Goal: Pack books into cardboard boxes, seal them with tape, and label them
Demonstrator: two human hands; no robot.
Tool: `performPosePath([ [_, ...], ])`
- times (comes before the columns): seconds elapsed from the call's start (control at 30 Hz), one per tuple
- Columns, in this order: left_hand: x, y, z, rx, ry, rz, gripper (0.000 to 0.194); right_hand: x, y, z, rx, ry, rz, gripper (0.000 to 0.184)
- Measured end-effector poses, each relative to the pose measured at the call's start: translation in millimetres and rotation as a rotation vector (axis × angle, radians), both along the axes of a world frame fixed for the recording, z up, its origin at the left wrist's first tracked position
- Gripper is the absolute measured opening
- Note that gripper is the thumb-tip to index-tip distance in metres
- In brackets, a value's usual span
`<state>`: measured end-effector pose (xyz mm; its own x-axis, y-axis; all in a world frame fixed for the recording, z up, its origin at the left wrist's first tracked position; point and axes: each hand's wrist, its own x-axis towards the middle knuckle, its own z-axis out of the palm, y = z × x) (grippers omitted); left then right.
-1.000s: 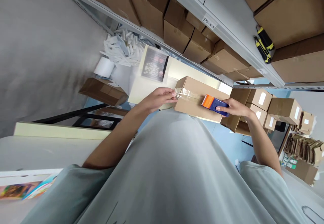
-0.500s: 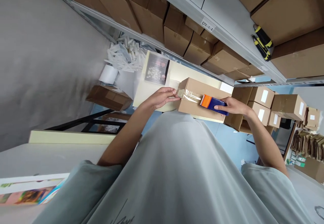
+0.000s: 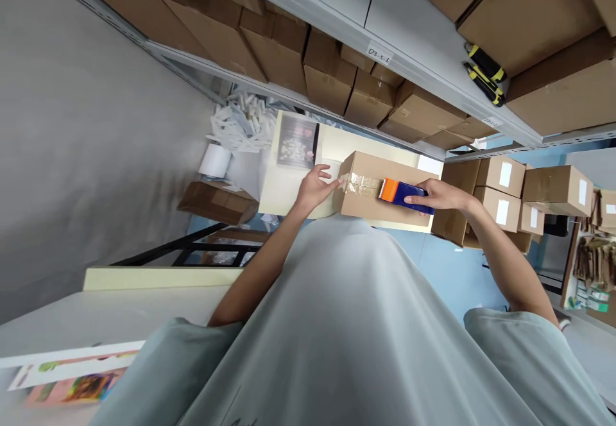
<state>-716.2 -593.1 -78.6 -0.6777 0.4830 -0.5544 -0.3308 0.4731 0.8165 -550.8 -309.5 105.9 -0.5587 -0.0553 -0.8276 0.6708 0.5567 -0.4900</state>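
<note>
Carton (image 3: 368, 206) lies on the cream bench (image 3: 272, 203), length running left to right, close in front of the body, likely so both arms reach it easily. Right grip (image 3: 423, 198) clenched on the dark-blue body of the tape dispenser (image 3: 400, 193), orange toothed end pointing left; held by its right part, it seems, to keep fingers off the teeth. Clear tape strip (image 3: 362, 185) along the carton's upper face, between its left end and the dispenser. Left grip (image 3: 331, 177) released: thumb and fingers spread, a fingertip at the carton's left edge by the tape, apparently to steady that end; exact contact too small to tell. Printed sheet (image 3: 295, 142) flat at the bench's far left, apart from the carton. Two yellow-and-black cutters (image 3: 487, 64) on the shelf (image 3: 414, 22), far right, perhaps kept there for reach.
</note>
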Motion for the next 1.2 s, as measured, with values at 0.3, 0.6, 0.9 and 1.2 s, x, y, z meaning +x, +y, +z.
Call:
performPosePath([
  [0.3, 38, 17, 50.5, -0.075, 0.416, -0.023, 0.026, 5, 4, -7.1, 0.036, 0.048, 0.044, 0.07],
  [0.6, 46, 28, 26.7, -0.036, 0.428, 0.085, 0.027, 5, 14, 2.0, -0.086, 0.044, 0.069, 0.074],
  [0.9, 49, 30, 24.3, -0.123, 0.494, 0.067, 0.032, 103, 111, 35.8, -0.057, -0.097, 0.023, 0.074],
  [1.2, 50, 37, 15.5, -0.229, 0.491, 0.163, 0.033, 170, 192, 32.0, 0.026, -0.101, 0.101, 0.071],
])
